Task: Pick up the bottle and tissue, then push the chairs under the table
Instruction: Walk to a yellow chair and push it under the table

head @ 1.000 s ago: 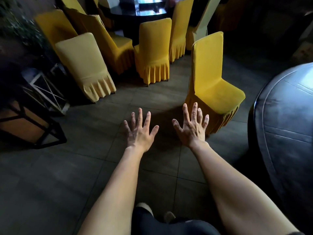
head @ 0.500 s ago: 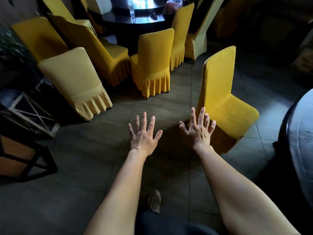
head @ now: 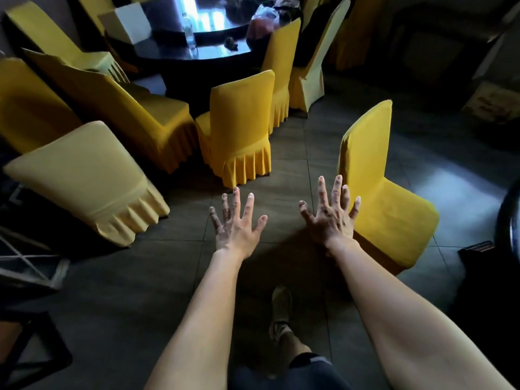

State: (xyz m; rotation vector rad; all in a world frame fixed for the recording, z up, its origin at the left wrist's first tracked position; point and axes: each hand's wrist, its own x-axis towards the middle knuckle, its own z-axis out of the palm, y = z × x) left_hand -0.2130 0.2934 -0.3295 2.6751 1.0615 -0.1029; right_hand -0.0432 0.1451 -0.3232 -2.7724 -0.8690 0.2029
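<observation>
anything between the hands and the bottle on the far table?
Yes. Both hands, left hand and right hand, are open and empty, well short of the bottle on the dark table. A yellow chair stands on the direct line, with more chairs ringing the table's near edge either side.

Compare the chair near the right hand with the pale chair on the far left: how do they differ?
The chair by the right hand is saturated yellow; the pale chair is a lighter, creamy yellow. The first stands alone on open floor, with its seat facing right; the pale one sits among other chairs, showing its back to the camera. The right hand overlaps the first in view; no hand is near the pale one. Both wear fabric covers with pleated skirts.
</observation>
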